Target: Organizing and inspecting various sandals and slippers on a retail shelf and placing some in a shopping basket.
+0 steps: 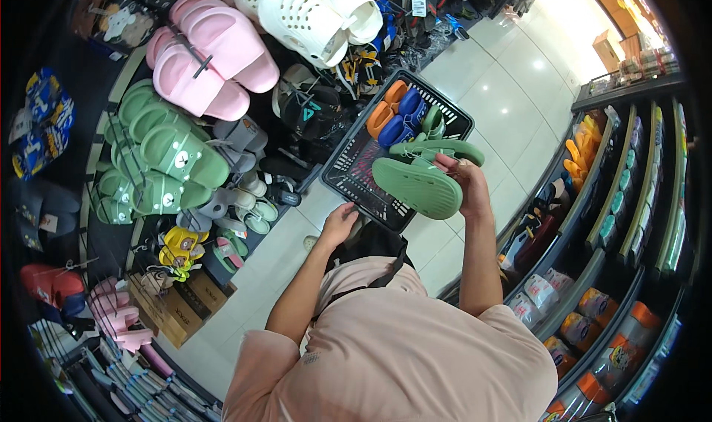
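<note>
The right hand [472, 188] had its thumb and fingers closed on a pair of green slippers [417, 190], the nearer one turning a broad, grooved face upward. That pair was over the near right part of the black basket [357, 164], covering some of its interior. The left hand [340, 223] was at the basket's near left edge with its fingers curled; whether they gripped the rim or merely rested by it, I could not tell. Inside the basket, toward its far end, were orange slippers [380, 120], blue slippers [397, 130] beside them, and another green pair [434, 124] to the right of the blue ones. The person's pale pink shirt [423, 340] was on the near side of the basket. Pale floor tiles [493, 110] stretched away to its right and beyond. Farther off, to the basket's left, were green slides with bear faces [180, 155]; pink slides [189, 77] and white clogs [297, 21] were beyond it on the left. A cardboard box [174, 317] sat to its near left, and stocked shelves [586, 274] stood well to its right.
</note>
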{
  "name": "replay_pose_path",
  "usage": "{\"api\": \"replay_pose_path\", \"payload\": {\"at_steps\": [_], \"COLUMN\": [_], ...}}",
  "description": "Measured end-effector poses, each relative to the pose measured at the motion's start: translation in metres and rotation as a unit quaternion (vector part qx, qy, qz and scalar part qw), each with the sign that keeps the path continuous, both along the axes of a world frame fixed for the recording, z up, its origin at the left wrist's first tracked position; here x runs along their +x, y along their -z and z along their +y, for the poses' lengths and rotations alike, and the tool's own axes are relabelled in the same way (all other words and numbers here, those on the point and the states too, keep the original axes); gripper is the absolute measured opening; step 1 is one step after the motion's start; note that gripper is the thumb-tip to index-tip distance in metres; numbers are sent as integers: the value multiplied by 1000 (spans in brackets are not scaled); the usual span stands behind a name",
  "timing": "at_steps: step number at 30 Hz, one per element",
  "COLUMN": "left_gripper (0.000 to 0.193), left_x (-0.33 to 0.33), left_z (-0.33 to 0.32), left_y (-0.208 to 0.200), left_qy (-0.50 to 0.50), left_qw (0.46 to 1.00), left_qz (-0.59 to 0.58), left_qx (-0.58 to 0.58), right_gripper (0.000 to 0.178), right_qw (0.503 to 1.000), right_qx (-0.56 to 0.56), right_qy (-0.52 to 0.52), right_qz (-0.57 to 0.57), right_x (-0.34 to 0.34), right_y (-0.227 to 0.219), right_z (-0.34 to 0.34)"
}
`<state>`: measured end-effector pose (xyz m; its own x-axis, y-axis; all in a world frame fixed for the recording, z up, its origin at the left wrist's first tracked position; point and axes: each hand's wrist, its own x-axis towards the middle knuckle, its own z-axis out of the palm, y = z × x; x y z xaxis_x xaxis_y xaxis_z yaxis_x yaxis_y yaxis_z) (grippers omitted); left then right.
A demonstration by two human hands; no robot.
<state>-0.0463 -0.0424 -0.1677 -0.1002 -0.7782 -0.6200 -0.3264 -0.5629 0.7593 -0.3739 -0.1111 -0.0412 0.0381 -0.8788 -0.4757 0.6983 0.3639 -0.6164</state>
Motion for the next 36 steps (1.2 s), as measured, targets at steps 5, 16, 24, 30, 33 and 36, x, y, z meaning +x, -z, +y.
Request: {"api": "replay_pose_path", "payload": {"at_steps": [5, 16, 24, 30, 33, 36], "left_gripper": [42, 41, 25, 23, 23, 22], "left_x": [12, 45, 96, 141, 158, 175], "left_z": [9, 48, 80, 106, 118, 131], "left_y": [-39, -121, -157, -182, -183, -163], "left_qy": [-33, 19, -137, -159, -182, -258], "left_qw": [998, 989, 951, 953, 945, 904], "left_qz": [49, 85, 129, 118, 103, 139], "left_qx": [-14, -117, -244, -228, -250, -311], "right_gripper": [18, 23, 26, 27, 24, 25], "right_qw": [998, 976, 969, 956, 943, 931], "right_qx": [-15, -56, -24, -38, -62, -56], "right_qy": [-50, -135, -191, -241, -269, -315], "right_qz": [47, -163, -153, -161, -187, -175], "right_x": [41, 142, 228, 277, 300, 336], "right_y": [-7, -43, -72, -84, -80, -99], "right_z": [1, 3, 16, 22, 23, 32]}}
